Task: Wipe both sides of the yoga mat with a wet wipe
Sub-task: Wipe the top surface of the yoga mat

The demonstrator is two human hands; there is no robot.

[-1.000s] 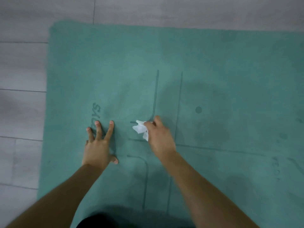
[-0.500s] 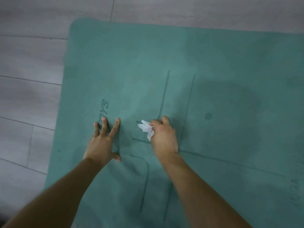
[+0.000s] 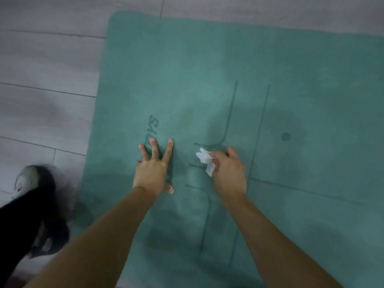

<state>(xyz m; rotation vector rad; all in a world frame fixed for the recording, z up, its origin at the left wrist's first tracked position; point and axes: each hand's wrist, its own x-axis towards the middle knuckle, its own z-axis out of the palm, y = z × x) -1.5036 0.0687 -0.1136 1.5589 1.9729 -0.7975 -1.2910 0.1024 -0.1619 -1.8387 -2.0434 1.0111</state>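
Newly in view at lower left since 0.5 s ago is a blurred dark shape (image 3: 39, 206) on the floor, possibly a foot or shoe, too smeared to tell; both hands sit much as they did on the mat. Grey plank floor (image 3: 47, 65) fills the left and top of the view. Over it lies the teal yoga mat (image 3: 270, 69), flat, its rounded corner at upper left, printed with dark guide lines, a dot (image 3: 286, 136) and partly covered lettering (image 3: 154, 129). Darker patches mark the mat around the dot and near the bottom edge. Pressed flat on the mat, the left hand (image 3: 152, 172) has its fingers straight and spread, its fingertips covering the end of the lettering. Just beside it, apart, the right hand (image 3: 229, 171) curls its fingers round a crumpled white wet wipe (image 3: 205, 160), held against the mat where 2 guide lines meet.
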